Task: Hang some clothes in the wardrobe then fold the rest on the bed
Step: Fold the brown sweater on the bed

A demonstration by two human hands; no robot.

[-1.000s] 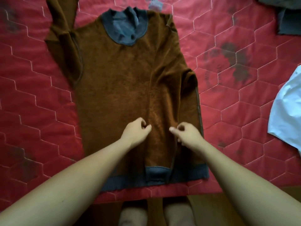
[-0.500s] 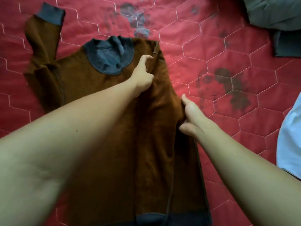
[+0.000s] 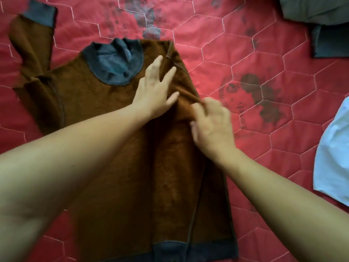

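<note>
A brown fleece sweater (image 3: 105,148) with a grey collar and grey hem lies flat on the red quilted bed (image 3: 255,59). Its right side is folded inward; its left sleeve, ending in a grey cuff, points up at the top left. My left hand (image 3: 154,91) rests flat with fingers spread on the sweater's right shoulder area. My right hand (image 3: 211,125) pinches a fold of brown fabric at the sweater's right edge, just right of my left hand.
A white garment (image 3: 334,161) lies at the right edge of the bed. Grey-green clothes (image 3: 321,19) lie piled at the top right corner. Dark flower prints mark the quilt to the right of the sweater.
My left hand has slid down from the shoulder top and flattened with fingers spread. My right hand has moved up along the right edge and pinched the fabric.
</note>
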